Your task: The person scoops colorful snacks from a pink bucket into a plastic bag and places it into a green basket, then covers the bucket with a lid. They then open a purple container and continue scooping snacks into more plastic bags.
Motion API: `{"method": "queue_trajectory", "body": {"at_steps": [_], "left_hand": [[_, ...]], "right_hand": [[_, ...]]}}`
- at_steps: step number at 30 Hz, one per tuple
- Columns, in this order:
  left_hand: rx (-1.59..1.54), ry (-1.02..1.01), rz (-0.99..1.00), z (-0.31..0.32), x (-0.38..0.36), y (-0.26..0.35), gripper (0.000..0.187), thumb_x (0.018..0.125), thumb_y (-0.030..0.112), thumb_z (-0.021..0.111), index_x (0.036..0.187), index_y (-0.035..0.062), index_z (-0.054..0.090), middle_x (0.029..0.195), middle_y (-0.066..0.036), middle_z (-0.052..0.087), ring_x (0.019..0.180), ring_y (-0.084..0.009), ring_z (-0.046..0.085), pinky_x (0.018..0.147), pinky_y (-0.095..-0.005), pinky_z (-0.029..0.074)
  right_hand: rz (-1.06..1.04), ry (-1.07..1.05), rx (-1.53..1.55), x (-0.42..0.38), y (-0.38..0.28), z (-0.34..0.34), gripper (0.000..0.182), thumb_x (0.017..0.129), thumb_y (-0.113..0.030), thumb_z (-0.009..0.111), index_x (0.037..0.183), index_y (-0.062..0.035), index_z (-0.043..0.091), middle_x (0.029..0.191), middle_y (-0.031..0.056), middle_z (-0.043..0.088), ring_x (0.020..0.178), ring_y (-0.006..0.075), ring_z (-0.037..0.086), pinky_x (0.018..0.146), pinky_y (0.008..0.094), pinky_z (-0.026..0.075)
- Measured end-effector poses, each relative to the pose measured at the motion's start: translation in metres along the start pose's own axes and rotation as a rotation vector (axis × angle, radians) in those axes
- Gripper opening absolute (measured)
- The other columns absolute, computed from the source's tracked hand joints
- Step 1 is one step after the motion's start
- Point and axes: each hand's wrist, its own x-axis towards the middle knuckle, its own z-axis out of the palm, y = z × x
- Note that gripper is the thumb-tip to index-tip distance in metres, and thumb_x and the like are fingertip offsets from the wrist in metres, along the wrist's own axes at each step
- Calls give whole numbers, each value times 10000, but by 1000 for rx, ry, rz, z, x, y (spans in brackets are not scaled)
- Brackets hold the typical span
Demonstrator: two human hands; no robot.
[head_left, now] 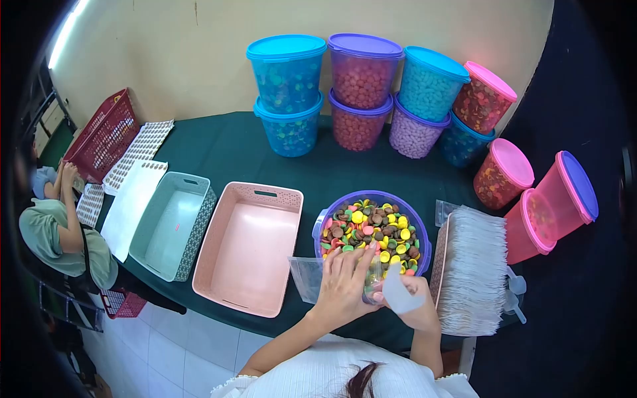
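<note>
A purple-rimmed tub (428,249) full of yellow, brown, pink and green button-shaped sweets (371,229) stands in front of me. Over its near edge, my left hand (343,278) has its fingers closed on a clear plastic bag (306,277), whose flat part sticks out to the left. Some sweets seem to show through the plastic between my hands. My right hand (418,308) is closed beside it, gripping a white translucent curved plastic piece (401,295) that hides part of the fingers. Both hands meet at the bag.
Left of the tub are a pink basket (249,245) and a green basket (169,225). A box of stacked clear bags (471,272) and white scoops (516,285) lie right. Lidded sweet tubs (288,86) line the back. Another person (66,239) works at far left.
</note>
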Motion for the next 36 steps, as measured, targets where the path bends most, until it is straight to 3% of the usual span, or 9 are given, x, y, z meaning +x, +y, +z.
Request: {"method": "queue_trajectory", "body": {"at_steps": [5, 8, 12, 15, 21, 23, 28, 35, 36], "left_hand": [[-145, 69, 11, -3, -6, 4, 743, 484, 275, 763, 1107, 28, 443, 982, -113, 517, 923, -266, 490, 840, -391, 346], [-182, 38, -1, -5, -12, 2, 591, 492, 245, 765, 985, 45, 507, 888, -69, 571, 848, -238, 545, 749, -340, 399], [-363, -41, -48, -19, -12, -2, 579, 507, 239, 758, 989, 43, 506, 922, -95, 571, 871, -252, 551, 767, -353, 397], [-425, -133, -19, -34, -12, -9, 609, 466, 240, 786, 975, 40, 518, 912, -100, 574, 834, -246, 565, 793, -339, 389], [-364, -142, -50, -24, -23, -13, 558, 491, 227, 780, 933, 30, 502, 896, -100, 573, 836, -229, 572, 770, -321, 415], [-571, -153, -124, -17, -26, -12, 563, 498, 251, 771, 930, 26, 490, 871, -109, 567, 857, -264, 560, 749, -347, 436], [-672, -264, -47, -21, -31, -11, 833, 519, 349, 772, 1174, 2, 391, 1125, -161, 489, 966, -289, 515, 840, -361, 397], [-659, -342, 84, -18, -41, -18, 735, 586, 292, 723, 1172, -5, 393, 1137, -152, 484, 1014, -279, 483, 873, -373, 360], [-738, -311, 19, -16, -45, -18, 725, 585, 265, 720, 1172, -7, 392, 1134, -157, 485, 1018, -274, 486, 878, -372, 362]], "right_hand": [[-41, -50, 98, -9, -8, -2, 234, 696, -5, 634, 925, 31, 606, 829, 54, 624, 750, 72, 561, 689, 205, 442], [-112, -89, -224, -10, -14, -4, 301, 610, -58, 672, 903, -7, 632, 834, 88, 636, 721, 102, 597, 671, 230, 460], [-229, -298, -346, -1, -28, -7, 345, 608, -137, 664, 937, -39, 629, 858, 104, 634, 751, 183, 624, 710, 258, 465], [-345, -424, -335, 9, -26, -11, 343, 619, -139, 656, 944, -36, 622, 864, 98, 635, 768, 196, 624, 728, 269, 463], [-166, -453, -301, 2, -21, -3, 318, 612, -142, 653, 906, -28, 618, 842, 83, 637, 758, 188, 624, 711, 265, 462], [-164, -410, -294, -1, -20, 2, 285, 608, -137, 655, 869, -30, 618, 806, 74, 634, 725, 166, 622, 673, 253, 459], [-174, -279, -273, -16, -20, 2, 261, 615, -129, 662, 857, -43, 620, 769, 60, 634, 685, 143, 621, 641, 227, 458], [-143, -326, -279, -28, -26, 4, 291, 612, -120, 686, 876, -30, 603, 805, 67, 623, 710, 134, 610, 648, 229, 457], [-115, -301, -264, -27, -30, 2, 293, 620, -114, 686, 882, -25, 590, 805, 60, 607, 715, 122, 591, 649, 228, 449]]}}
